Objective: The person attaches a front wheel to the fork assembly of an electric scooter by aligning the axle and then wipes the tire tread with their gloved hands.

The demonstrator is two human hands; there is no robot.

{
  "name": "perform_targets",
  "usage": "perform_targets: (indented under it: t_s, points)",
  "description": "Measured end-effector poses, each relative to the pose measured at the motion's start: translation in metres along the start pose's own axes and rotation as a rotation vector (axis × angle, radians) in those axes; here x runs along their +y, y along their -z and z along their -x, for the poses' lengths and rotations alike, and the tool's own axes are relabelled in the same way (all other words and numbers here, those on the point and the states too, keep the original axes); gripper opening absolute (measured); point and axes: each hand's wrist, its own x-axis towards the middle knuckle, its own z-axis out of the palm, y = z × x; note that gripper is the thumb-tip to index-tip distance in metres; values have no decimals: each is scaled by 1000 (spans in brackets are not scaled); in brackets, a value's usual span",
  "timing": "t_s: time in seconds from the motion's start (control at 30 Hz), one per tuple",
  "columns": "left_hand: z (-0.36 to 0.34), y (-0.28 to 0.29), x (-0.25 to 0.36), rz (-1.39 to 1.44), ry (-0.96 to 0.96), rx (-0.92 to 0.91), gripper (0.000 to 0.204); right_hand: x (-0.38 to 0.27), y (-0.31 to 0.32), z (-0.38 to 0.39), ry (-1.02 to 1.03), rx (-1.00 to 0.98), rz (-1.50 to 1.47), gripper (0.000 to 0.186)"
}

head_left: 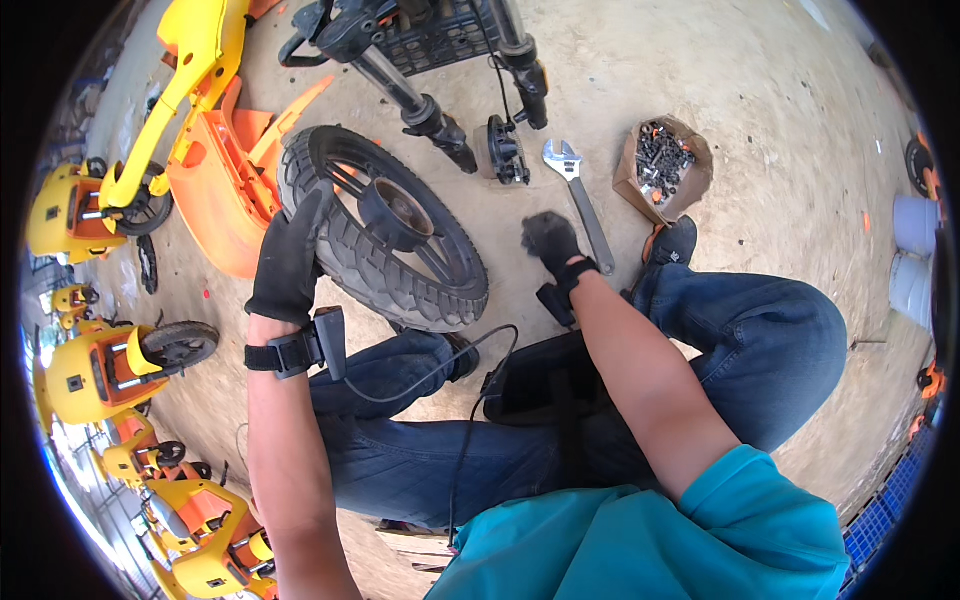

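A black spoked wheel with a knobbly tyre (405, 280) stands tilted on the floor before me. My left hand (290, 250), in a black glove, grips the tyre at its left edge; part of its fingers is hidden. Right of the wheel, my gloved right hand (550, 240) is closed, its fingers curled; whatever it may hold cannot be made out. Close beside that hand lies a large adjustable wrench (588, 210), jaws pointing away. Beyond the wheel are the bare fork legs (425, 118) of a vehicle, with a brake hub (507, 150) hanging on a cable.
An open paper bag of bolts and small parts (663, 165) sits at the right, near my shoe. Orange and yellow body panels (220, 190) lie left of the wheel. Several yellow scooters (100, 370) line the left side. White buckets (912, 250) stand far right.
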Motion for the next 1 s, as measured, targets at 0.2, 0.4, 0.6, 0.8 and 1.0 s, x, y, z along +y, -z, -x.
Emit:
perform_targets:
  t_s: [0.2, 0.4, 0.6, 0.8, 1.0]
  points:
    - [17, -3, 1, 236, 235, 44, 39, -57, 33, -32, -55, 396, -158, 37]
    - [19, -13, 4, 239, 287, 23, 37, -88, 40, -55, -156, 412, -187, 66]
    - [30, -36, 23, 107, 215, -15, 34, -102, 56, -69, -73, 274, -154, 87]
    - [15, -35, 12, 138, 127, 63, 33, -82, 56, -93, -11, 174, 65, 94]
    - [18, -30, 3, 110, -75, 77, 28, -79, 46, -101, 83, 154, 49, 97]
